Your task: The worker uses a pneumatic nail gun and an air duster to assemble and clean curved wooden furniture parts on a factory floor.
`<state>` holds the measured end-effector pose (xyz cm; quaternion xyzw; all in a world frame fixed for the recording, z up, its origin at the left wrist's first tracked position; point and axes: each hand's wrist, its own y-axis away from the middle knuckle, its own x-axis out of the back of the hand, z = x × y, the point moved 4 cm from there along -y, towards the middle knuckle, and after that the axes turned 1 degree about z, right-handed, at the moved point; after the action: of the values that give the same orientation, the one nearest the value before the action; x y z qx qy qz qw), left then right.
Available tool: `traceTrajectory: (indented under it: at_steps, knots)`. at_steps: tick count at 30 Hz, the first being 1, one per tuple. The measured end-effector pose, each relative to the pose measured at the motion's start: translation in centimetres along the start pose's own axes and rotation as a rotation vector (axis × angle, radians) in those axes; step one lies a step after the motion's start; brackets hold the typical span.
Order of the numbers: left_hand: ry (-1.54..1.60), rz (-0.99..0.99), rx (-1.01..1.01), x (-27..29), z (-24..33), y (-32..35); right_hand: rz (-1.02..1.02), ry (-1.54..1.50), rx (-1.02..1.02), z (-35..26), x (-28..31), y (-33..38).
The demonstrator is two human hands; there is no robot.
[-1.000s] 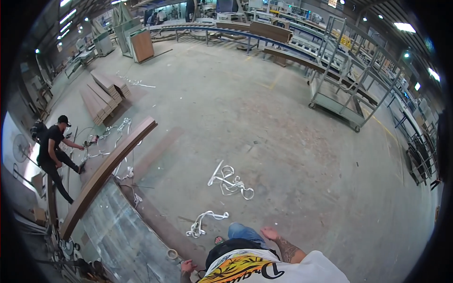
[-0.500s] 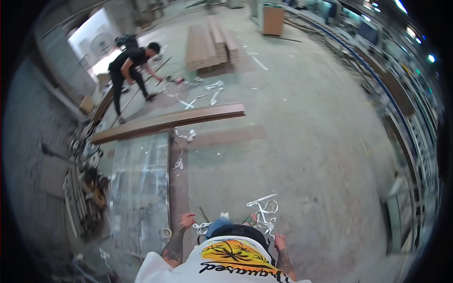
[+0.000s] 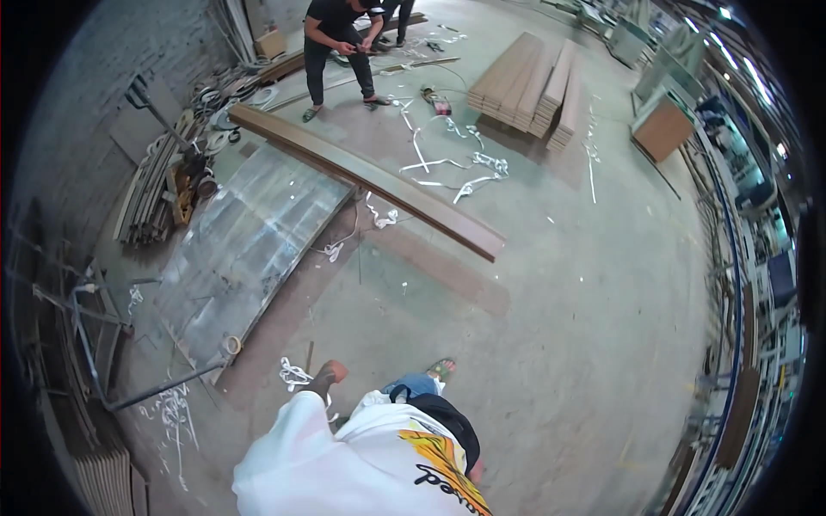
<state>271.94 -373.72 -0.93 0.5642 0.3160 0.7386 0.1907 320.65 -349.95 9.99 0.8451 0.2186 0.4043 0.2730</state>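
Observation:
My left hand (image 3: 331,373) hangs low at my side, blurred, its fingers not clear enough to read. Close by it on the floor lie a tangle of white strapping (image 3: 295,373) and a thin stick. Only a sliver of my right hand (image 3: 477,471) shows beside my waist; its fingers are hidden behind my body. Left and ahead is a low flat platform with a worn grey metal top (image 3: 258,232) and a roll of tape (image 3: 232,345) on its near corner. Long brown boards (image 3: 387,189) lie across the platform's far end, jutting out to the right.
A person in black (image 3: 335,43) stands beyond the boards, hands together at a small object; another person's legs show behind. Stacked planks (image 3: 525,86) stand far ahead. White straps (image 3: 422,163) litter the floor. A bent metal tube (image 3: 155,394) lies left; machinery (image 3: 740,258) lines the right.
My view has turned left, so platform and boards appear slanted. The person in black has straightened up from bending. My right hand has gone mostly out of sight behind my body.

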Motion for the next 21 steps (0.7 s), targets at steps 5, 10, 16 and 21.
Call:
traceTrajectory:
  at_steps: [5, 10, 16, 21]
  knots:
    - [1.160, 0.363, 0.420, 14.1, 6.2, -12.2, -0.046, 0.272, 0.175, -3.7, 10.3, -5.6]
    - [1.389, 0.521, 0.227, 29.6, 11.7, -18.8, -0.119, 0.480, 0.386, -7.5, 15.9, -14.5]
    - [1.246, 0.586, 0.441, 34.1, 11.0, -22.6, -0.251, -0.142, 0.057, -12.3, 21.3, -30.1]
    - [1.184, 0.408, 0.972, 25.1, 11.3, -21.5, -0.315, -0.549, -0.191, -19.9, 25.8, -42.7]
